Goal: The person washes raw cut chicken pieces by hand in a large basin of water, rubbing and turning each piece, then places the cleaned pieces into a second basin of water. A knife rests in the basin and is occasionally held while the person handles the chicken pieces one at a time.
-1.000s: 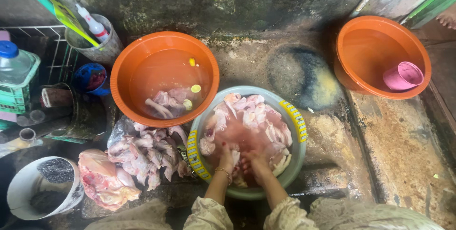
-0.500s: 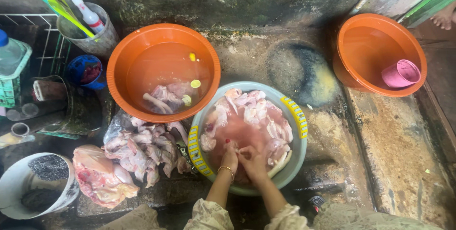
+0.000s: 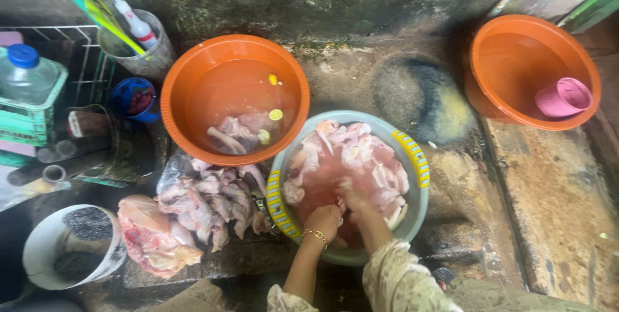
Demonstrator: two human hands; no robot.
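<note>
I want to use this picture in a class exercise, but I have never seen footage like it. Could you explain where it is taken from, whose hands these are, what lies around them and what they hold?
There is no machine here. The view comes from a camera worn on a person's head, looking down at their own two bare hands. The left hand, with a thin bracelet, and the right hand are both dipped in a grey basin full of pinkish water and raw chicken pieces. What exactly the fingers grip is hidden.

Beside it, an orange basin holds water and a few pieces. More raw chicken lies heaped on the wet stone. A second orange basin, far right, holds a pink cup. At left stand a white bucket and a water bottle.
</note>
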